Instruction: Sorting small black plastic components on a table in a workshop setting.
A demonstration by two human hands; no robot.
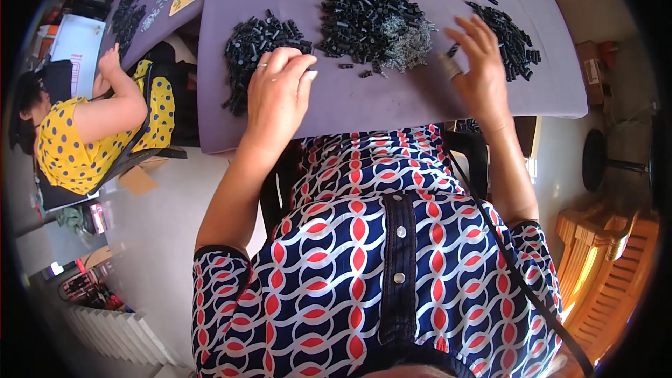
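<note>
Patterned red, white and navy fabric fills the foreground below the purple table (420, 108). Small black tubular parts (255, 42) are heaped in piles, one just beyond the left hand (276, 98), whose fingers are curled loosely, palm down, gripping nothing. Another pile (511, 35) is touched by the right hand (479, 70), fingers spread open.

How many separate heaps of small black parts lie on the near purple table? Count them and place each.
3. The left heap lies just beyond the left hand; the middle heap is largest; the right heap lies beside the right hand, which may hide part of it.
</note>
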